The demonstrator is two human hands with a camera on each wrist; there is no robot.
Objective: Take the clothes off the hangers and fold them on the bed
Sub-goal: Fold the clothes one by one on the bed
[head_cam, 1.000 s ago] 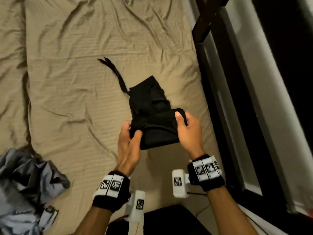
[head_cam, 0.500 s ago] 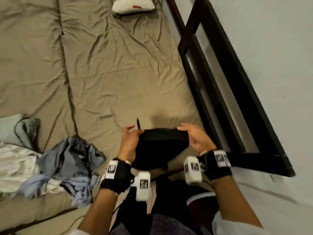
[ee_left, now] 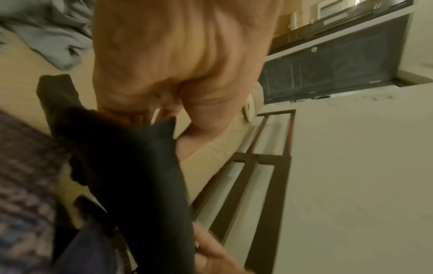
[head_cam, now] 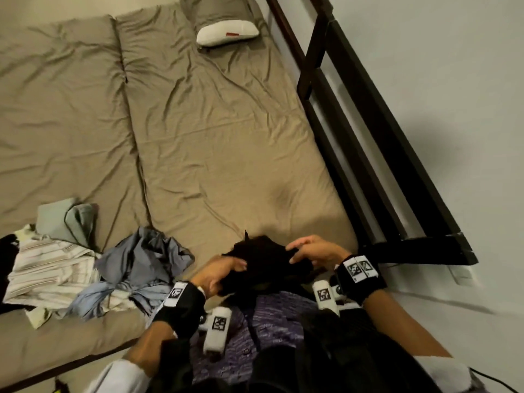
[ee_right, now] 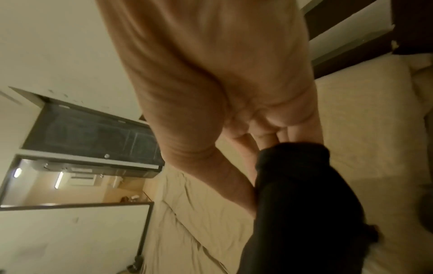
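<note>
A small folded black garment (head_cam: 266,262) is lifted off the bed (head_cam: 221,143), close to my body at the near edge. My left hand (head_cam: 224,272) grips its left side, fingers curled into the cloth. My right hand (head_cam: 309,251) holds its right side, fingers over the top and thumb under. In the left wrist view the black garment (ee_left: 140,176) hangs below my left hand (ee_left: 150,113). In the right wrist view my right hand (ee_right: 262,148) pinches the black garment (ee_right: 304,194). No hanger is in view.
A heap of grey-blue clothes (head_cam: 141,268) and a striped shirt (head_cam: 48,268) lie on the bed's near left. A white pillow (head_cam: 226,32) lies at the far end. A dark bed rail (head_cam: 377,154) runs along the right, by the wall.
The black garment, which lay on the sheet a second ago, has been lifted and drawn towards my body by both hands. My head has pulled back, showing more of the bed.
</note>
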